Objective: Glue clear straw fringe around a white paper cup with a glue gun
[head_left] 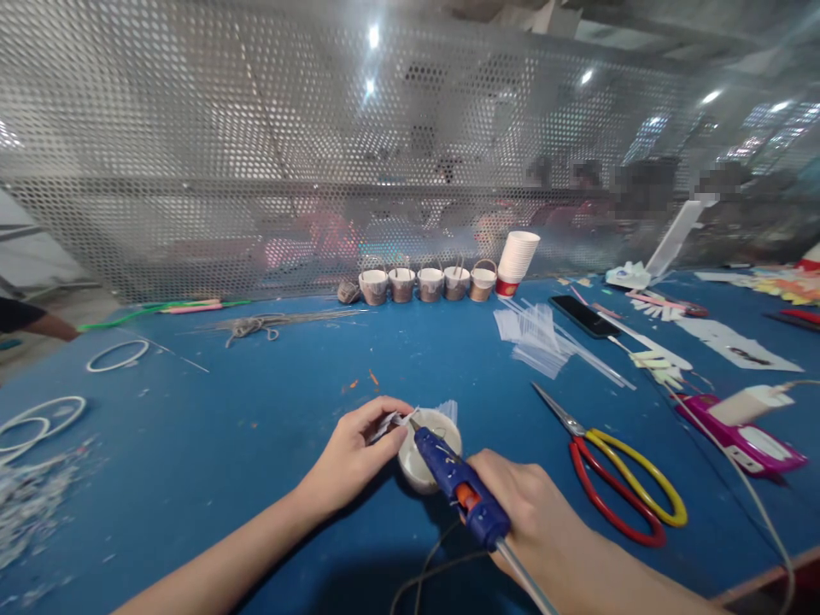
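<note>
Beside cup (pixel 415 468), right grip (pixel 525 500) wrapped round glue gun (pixel 456 474)

The bare left forearm (pixel 249 551) enters from the near left and slants toward the middle, its wrist (pixel 306 506) nearly straight. The left hand (pixel 359 451) bends its fingers (pixel 377 407) and thumb (pixel 389 444) rightward in a pinch. From the near right, the bare right forearm (pixel 621 571) angles leftward, the right hand (pixel 522 495) curled in a grip, apart from the left and slightly nearer.
</note>
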The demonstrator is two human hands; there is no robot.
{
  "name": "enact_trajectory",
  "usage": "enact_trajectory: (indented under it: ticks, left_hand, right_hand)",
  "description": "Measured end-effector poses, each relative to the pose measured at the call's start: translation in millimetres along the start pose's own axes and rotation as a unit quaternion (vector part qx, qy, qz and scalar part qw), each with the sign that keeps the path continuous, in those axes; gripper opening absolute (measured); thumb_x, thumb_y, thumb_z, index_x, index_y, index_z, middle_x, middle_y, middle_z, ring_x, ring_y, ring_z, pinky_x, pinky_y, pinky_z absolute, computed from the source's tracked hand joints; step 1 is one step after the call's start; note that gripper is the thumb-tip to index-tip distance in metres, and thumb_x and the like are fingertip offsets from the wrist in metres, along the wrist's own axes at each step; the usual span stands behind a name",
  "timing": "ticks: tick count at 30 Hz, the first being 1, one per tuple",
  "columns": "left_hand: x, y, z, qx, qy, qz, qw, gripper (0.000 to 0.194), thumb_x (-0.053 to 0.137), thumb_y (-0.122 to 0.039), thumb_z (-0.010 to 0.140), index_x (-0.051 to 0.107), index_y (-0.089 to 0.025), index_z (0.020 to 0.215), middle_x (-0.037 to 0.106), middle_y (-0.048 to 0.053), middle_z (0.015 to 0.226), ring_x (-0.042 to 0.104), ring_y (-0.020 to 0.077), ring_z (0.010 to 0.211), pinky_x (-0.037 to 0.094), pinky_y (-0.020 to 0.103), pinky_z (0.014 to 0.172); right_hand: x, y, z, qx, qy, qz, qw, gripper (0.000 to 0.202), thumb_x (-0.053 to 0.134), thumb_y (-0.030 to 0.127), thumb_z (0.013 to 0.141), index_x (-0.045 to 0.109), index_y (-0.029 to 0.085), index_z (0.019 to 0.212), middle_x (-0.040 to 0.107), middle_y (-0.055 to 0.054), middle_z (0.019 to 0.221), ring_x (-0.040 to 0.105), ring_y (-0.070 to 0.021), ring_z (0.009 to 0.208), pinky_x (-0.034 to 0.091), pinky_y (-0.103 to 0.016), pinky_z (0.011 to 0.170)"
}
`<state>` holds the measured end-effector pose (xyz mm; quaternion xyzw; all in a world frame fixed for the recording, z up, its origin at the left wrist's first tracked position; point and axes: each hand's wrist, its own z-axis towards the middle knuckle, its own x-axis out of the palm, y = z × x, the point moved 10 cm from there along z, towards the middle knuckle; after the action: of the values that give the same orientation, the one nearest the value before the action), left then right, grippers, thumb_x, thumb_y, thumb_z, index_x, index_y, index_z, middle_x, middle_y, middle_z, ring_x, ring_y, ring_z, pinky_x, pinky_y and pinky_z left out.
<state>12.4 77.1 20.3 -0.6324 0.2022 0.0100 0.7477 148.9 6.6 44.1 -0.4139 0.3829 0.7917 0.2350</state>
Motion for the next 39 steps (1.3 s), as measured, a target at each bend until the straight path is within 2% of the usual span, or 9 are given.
enact_trajectory:
  ticks: [12,20,24,32,39]
  left_hand:
    - [0.4,-2.8,-1.1,0.006,0.0,0.008,1.0,0.02,0.057,-0.032,0.079,0.067,-0.017,0.09,0.068,0.003,0.083,0.059,0.0157,0.074,0.048,0.026,0.07]
    - [2.2,-4.4,-1.3,0.002,0.002,0.021,1.0,0.021,0.055,-0.034,0.08,0.065,-0.017,0.089,0.067,0.003,0.082,0.058,0.0153,0.071,0.048,0.027,0.068]
    - [1.7,-6.3,-1.9,0.009,0.0,0.016,1.0,0.02,0.056,-0.032,0.08,0.066,-0.017,0.089,0.067,0.004,0.084,0.059,0.0159,0.073,0.048,0.027,0.07]
    - [1.5,-7.3,-3.0,0.008,-0.007,0.035,0.999,0.022,0.056,-0.033,0.08,0.066,-0.017,0.09,0.068,0.004,0.084,0.058,0.0159,0.073,0.048,0.027,0.069]
    - [2.5,-1.1,-3.7,0.006,-0.003,0.038,0.999,0.022,0.055,-0.033,0.081,0.065,-0.017,0.093,0.068,0.004,0.087,0.06,0.0165,0.074,0.048,0.028,0.07]
  right_hand:
    - [-0.3,-1.6,-3.8,0.017,-0.001,-0.073,0.997,0.015,0.037,0.007,0.077,0.043,0.021,0.075,0.057,-0.001,0.061,0.054,-0.0158,0.046,0.026,-0.027,0.046]
    - [-0.2,4.2,0.3,0.004,0.026,-0.042,0.999,0.015,0.04,0.006,0.073,0.045,0.02,0.076,0.059,-0.001,0.062,0.054,-0.0147,0.049,0.026,-0.026,0.046]
    - [-2.1,0.7,-1.7,0.018,0.009,-0.072,0.997,0.013,0.041,0.008,0.078,0.045,0.02,0.074,0.058,-0.001,0.061,0.053,-0.0145,0.047,0.025,-0.026,0.046]
    - [2.3,4.5,-7.5,0.002,-0.015,-0.127,0.992,0.013,0.042,0.009,0.079,0.046,0.019,0.072,0.056,-0.002,0.06,0.052,-0.015,0.045,0.02,-0.028,0.045]
    - [-0.9,7.2,-2.1,-0.008,-0.002,-0.055,0.998,0.014,0.04,0.007,0.077,0.044,0.02,0.072,0.056,0.0,0.059,0.051,-0.0132,0.046,0.024,-0.026,0.045]
